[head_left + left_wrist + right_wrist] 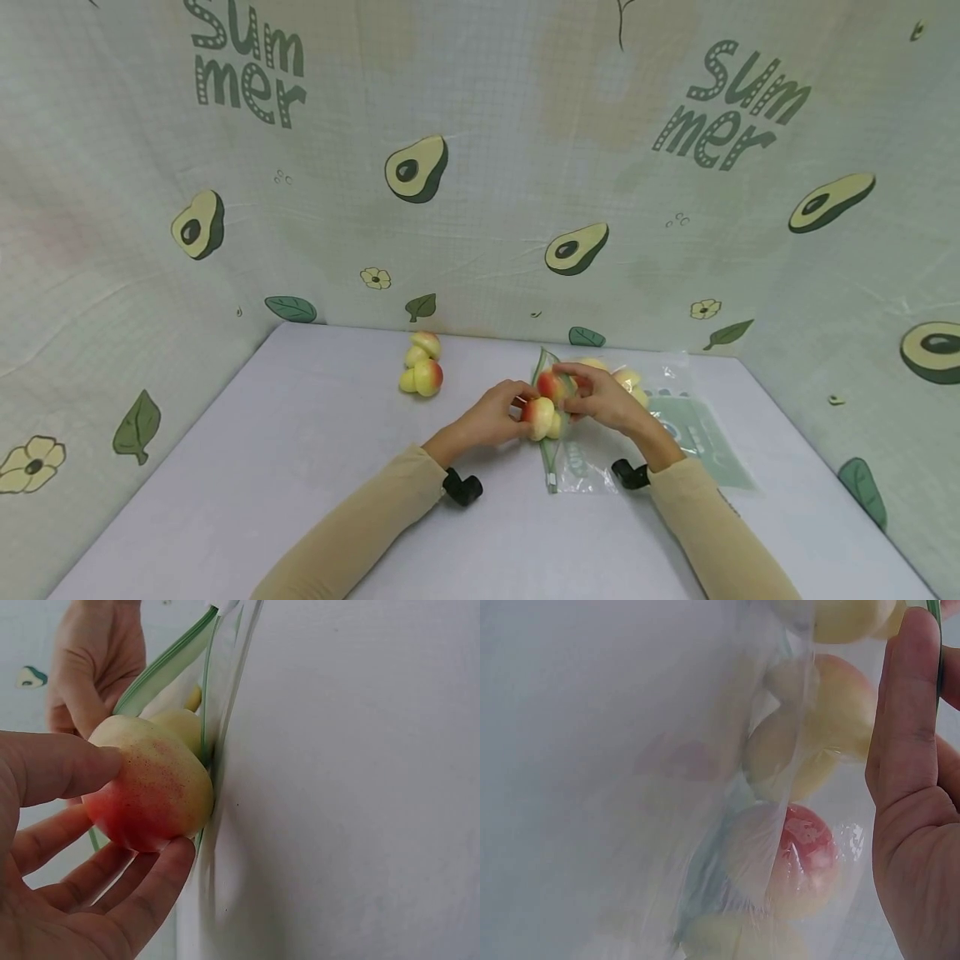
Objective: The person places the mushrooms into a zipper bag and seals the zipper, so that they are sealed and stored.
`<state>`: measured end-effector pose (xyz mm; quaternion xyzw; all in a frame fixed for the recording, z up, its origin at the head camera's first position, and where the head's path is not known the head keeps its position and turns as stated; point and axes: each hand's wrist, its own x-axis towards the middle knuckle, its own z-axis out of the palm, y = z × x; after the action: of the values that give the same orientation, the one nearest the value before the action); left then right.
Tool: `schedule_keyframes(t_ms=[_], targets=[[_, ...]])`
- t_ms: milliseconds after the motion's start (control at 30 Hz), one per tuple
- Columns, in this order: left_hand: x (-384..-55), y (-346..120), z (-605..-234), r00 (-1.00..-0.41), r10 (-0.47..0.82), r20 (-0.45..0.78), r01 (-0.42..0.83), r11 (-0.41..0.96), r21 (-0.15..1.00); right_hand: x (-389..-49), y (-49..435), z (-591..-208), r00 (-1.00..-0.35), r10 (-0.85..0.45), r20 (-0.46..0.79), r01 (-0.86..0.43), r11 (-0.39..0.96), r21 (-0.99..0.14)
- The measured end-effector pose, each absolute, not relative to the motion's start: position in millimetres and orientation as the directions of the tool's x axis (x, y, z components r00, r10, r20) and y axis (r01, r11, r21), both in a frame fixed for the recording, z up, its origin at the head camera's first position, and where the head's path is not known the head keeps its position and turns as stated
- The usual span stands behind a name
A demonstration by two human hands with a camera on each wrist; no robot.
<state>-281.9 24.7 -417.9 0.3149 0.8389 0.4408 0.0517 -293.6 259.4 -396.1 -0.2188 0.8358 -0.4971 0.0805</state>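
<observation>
A red-and-yellow fruit (537, 416) sits just right of centre in the head view, at the green-edged mouth of a clear plastic bag (701, 437); how far inside it is, I cannot tell. The left hand (497, 414) pinches this fruit, its thumb at the upper left and fingertips below it in the left wrist view. The right hand (602, 400) pinches the bag's green edge, which shows between its fingers at the upper right of the right wrist view. More fruits (810, 851) show through the plastic there, in a column right of centre. In the head view the bag lies right of centre on a pale table (300, 500). Left of centre, near the table's far edge, lie some yellow fruits with red patches (427, 377). A cloth (487, 100) printed with avocados and leaves fills the upper frame.
</observation>
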Motion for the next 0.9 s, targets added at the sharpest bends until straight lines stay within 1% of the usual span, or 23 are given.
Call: schedule_keyframes(t_ms=[400,900], targets=[[-280.7,29.9,-417.3,-0.794,0.575,0.199,0.488,0.407,0.772,-294.1,259.2,-397.4,-0.884,-0.458,0.097,-0.295,0.383,-0.875],[-281.3,33.2,-418.2,-0.795,0.576,0.192,0.487,0.415,0.768,-295.6,260.3,-397.1,-0.888,-0.455,0.067,-0.245,0.346,-0.906]])
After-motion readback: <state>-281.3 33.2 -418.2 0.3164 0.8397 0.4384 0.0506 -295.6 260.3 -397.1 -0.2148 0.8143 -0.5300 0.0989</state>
